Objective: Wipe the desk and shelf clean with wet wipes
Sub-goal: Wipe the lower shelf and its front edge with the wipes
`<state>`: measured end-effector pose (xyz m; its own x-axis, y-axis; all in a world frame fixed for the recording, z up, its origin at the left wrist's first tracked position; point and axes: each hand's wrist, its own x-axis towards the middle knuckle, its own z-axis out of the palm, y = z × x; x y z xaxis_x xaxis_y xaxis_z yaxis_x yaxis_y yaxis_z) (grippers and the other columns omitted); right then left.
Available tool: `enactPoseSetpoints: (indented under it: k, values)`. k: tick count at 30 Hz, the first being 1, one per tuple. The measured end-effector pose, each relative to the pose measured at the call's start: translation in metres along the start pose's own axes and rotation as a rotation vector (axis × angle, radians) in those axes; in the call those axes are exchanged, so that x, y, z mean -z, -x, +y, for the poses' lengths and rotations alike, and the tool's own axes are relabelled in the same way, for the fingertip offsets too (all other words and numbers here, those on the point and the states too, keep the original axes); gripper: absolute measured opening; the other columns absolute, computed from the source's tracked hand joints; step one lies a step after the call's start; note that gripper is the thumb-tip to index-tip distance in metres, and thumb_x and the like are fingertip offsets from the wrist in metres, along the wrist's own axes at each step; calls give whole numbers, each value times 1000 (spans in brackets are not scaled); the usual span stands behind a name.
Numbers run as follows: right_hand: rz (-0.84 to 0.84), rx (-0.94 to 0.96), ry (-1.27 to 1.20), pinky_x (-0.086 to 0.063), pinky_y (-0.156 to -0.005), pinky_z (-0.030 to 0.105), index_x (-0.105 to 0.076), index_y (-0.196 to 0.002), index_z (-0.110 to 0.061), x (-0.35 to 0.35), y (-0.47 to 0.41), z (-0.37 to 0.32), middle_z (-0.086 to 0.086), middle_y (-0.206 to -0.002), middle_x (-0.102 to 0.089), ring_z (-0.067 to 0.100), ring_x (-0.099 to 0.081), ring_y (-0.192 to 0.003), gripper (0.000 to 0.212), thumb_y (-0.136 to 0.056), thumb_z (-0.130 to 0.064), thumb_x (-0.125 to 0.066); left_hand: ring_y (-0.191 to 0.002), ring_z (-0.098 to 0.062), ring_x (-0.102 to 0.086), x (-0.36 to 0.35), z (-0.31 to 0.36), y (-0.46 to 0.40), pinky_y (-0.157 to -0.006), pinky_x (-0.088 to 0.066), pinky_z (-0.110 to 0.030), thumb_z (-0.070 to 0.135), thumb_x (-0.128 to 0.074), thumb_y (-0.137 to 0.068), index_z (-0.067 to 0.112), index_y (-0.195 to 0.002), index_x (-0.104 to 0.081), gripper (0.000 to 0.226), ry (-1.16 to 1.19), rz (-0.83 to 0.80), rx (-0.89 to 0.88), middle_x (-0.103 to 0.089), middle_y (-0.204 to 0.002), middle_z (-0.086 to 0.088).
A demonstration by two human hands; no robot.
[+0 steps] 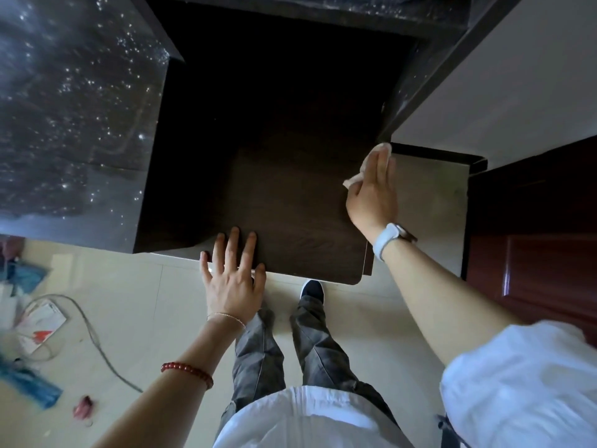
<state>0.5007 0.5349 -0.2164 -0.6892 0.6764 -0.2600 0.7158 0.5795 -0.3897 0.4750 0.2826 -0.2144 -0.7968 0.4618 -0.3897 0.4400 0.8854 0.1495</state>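
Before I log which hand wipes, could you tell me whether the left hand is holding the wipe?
No, the left hand lies flat and empty on the desk; the right hand holds the wipe.

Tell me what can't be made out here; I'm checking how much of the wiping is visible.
Head view only:
- Wipe: mostly hidden under the right hand.
- Desk back recess: too dark to tell clean from dirty.
- Shelf top: cut off by the frame edge, glare hides its surface.
- Floor clutter at left: blurred.
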Motion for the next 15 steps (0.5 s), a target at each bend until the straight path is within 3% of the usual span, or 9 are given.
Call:
enactPoseSetpoints:
  k: [4,8,11,13,15]
  values:
    - [-6,81,62,-1,-119,43,-11,-145,-5,-18,58,4,16,-155,-6,34,0,-143,61,-92,-13,-40,-140,-28,-16,8,-9,1,-113,-10,-50,39,-26,-87,25,-140,-29,55,21,-14,-50,-24,-152,-7]
    - [30,97,81,-10,-116,46,-22,-142,-1,-45,123,-1,21,-152,-18,33,-7,-141,57,-88,-14,-32,-137,-36,-26,13,-22,9,-110,-22,-54,29,-38,-86,17,-136,-39,52,39,13,-127,-33,-147,-16]
    - [19,103,93,-8,-117,45,-19,-143,-1,-64,153,-19,19,-152,-16,34,-11,-141,59,-87,-19,-27,-142,-30,-6,7,-40,19,-113,-9,-52,26,-44,-90,21,-143,-22,57,4,-34,-127,-18,-153,-11]
    - [10,109,99,-7,-117,45,-18,-143,-2,-77,163,-37,19,-152,-16,35,-11,-141,59,-88,-19,-32,-139,-22,13,1,-58,23,-113,2,-49,29,-39,-92,24,-145,-10,60,-42,-65,-137,-6,-156,-7]
    - [9,113,65,-8,-116,45,-18,-143,-2,-87,165,-59,19,-152,-17,33,-8,-141,61,-87,-15,-39,-135,-18,20,1,-75,23,-112,5,-47,30,-38,-92,25,-145,-7,61,-61,-68,-181,-5,-156,-6]
